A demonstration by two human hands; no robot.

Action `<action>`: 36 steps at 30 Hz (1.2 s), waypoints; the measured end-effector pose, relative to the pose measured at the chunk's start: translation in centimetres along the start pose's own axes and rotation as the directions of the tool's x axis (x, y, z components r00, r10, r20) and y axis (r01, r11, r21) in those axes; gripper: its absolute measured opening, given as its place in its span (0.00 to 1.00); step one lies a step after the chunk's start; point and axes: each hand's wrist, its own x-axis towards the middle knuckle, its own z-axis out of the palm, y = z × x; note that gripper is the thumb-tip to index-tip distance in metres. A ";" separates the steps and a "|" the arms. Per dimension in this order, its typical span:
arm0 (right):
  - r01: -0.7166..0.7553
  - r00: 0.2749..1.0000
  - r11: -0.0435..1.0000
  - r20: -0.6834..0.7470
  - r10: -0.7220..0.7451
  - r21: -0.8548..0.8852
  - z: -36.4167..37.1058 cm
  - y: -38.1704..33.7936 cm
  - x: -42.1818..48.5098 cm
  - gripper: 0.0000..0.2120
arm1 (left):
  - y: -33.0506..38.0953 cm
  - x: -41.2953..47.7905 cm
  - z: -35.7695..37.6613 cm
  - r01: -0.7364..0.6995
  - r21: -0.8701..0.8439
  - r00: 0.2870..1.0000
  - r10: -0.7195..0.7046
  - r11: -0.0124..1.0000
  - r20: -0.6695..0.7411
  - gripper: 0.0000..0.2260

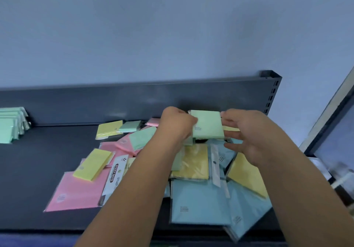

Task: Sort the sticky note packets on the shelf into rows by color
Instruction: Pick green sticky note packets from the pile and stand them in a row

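Wall [153,26]: plain, pale blue-grey, fills the upper half of the view. Shelf [38,170]: dark grey metal with a flat matte deck. Back panel [95,105] stands upright along the deck's rear, with faint soft glare on it. Upright post [272,93] sits at the panel's right end, with a column of slots down its side face. At the right edge there's a dark-framed glazed panel [335,116] with pale outer trim. Window or door, can't tell. Below it is blurred pale clutter [341,179], unreadable. Blue strip [28,241] shows under the shelf's front lip, bottom left. Floor or lower tier, can't tell. Light is dim, cool and even.
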 end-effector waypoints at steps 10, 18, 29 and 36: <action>0.108 0.992 0.976 -0.092 -0.092 0.187 1.9 1.4 -1.8 0.08 | -1.1 -2.4 -4.7 -0.012 -0.271 0.989 0.050 0.963 0.136 0.04; 0.170 0.984 0.982 -0.071 -0.164 0.080 11.5 3.0 -5.6 0.05 | -3.9 -4.7 -15.6 -0.081 -0.342 0.981 0.136 0.936 0.140 0.06; 0.198 0.980 0.976 0.035 -0.196 -0.087 27.4 5.2 -11.2 0.03 | -9.1 -4.6 -32.3 -0.095 -0.281 0.987 0.126 0.955 0.095 0.05; 0.331 0.943 0.877 0.151 -0.296 -0.350 35.2 4.0 -10.7 0.08 | -11.3 -1.1 -38.5 -0.190 -0.149 0.977 0.172 0.971 -0.122 0.03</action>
